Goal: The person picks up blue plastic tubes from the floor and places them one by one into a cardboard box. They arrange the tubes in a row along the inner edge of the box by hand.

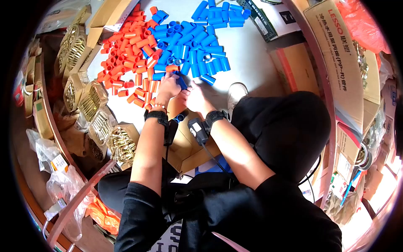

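A short dark-blue pipe piece [180, 81] is between my two hands, over the near edge of the pile. My left hand [168, 87] is closed round its side. The fingers of my right hand [194, 97] are pinched at its lower end; their tips are partly hidden. Just beyond lie many loose blue pipe pieces [196, 35], and to their left a heap of orange pipe pieces [133, 52]. Below my wrists stands an open cardboard box [197, 157], with another blue piece [179, 118] showing near its rim.
Open boxes of brass-coloured fittings [122, 143] line the left side. A large printed carton [336, 63] stands at the right, beyond a curved brown edge [325, 84]. A dark green box [268, 21] lies at the far right. My shoe [237, 91] rests beside the pile.
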{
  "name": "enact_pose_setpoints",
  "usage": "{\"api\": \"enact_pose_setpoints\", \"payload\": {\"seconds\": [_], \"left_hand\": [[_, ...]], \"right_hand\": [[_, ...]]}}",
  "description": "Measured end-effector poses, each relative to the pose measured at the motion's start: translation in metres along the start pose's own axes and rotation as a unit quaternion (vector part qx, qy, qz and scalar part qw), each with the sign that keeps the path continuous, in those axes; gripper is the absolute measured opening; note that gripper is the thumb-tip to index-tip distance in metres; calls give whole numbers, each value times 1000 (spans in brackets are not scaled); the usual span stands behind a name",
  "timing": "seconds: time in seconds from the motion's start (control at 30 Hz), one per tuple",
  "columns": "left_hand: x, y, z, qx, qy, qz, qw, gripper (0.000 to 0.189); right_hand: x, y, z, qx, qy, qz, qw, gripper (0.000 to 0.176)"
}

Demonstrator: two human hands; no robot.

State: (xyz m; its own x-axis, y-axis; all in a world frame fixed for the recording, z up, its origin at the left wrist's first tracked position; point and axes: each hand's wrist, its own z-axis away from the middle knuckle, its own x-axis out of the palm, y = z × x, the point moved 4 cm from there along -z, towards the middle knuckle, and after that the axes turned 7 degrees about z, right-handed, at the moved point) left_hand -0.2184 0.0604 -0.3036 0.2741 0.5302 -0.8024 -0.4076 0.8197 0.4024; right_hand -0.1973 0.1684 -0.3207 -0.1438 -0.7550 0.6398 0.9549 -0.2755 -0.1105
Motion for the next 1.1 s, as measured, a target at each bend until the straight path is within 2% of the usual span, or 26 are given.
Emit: {"api": "enact_pose_setpoints", "payload": {"seconds": [0.03, 0.13, 0.23, 0.27, 0.3, 0.5, 0.63, 0.7, 0.77, 0.83, 1.0, 1.1], "left_hand": [[-2, -3, 1, 13, 10, 24, 1000, 38], [-18, 1, 11, 53, 54, 79, 994, 36], [-35, 6, 33, 39, 85, 127, 987, 34], [-38, 3, 39, 4, 77, 118, 990, 36], [-40, -2, 44, 20, 87, 85, 992, 37], [-56, -32, 107, -44, 157, 156, 974, 44], [-52, -61, 158, -116, 180, 195, 957, 50], [-51, -66, 184, -134, 175, 255, 941, 52], [-30, -89, 195, -170, 184, 296, 922, 57], [-30, -78, 214, -196, 172, 323, 910, 58], [-3, -87, 235, -188, 226, 330, 897, 59], [12, -96, 233, -186, 226, 367, 883, 62]], "right_hand": [[1, 0, 2, -1, 6, -4, 1000, 68], [2, 2, 3, -30, -73, 35, 996, 70], [5, 9, 8, -42, -130, 55, 989, 69], [6, 12, 11, -42, -147, 53, 987, 65], [9, 16, 12, -37, -127, 65, 989, 57], [27, 45, 28, 3, -185, 138, 973, 58], [46, 66, 47, -22, -206, 310, 928, 50], [50, 78, 52, -4, -198, 390, 900, 47], [54, 92, 54, 62, -217, 447, 865, 41], [57, 102, 66, 54, -196, 476, 855, 42], [47, 119, 69, 61, -114, 508, 852, 52], [47, 118, 78, 79, -155, 487, 856, 58]]}}
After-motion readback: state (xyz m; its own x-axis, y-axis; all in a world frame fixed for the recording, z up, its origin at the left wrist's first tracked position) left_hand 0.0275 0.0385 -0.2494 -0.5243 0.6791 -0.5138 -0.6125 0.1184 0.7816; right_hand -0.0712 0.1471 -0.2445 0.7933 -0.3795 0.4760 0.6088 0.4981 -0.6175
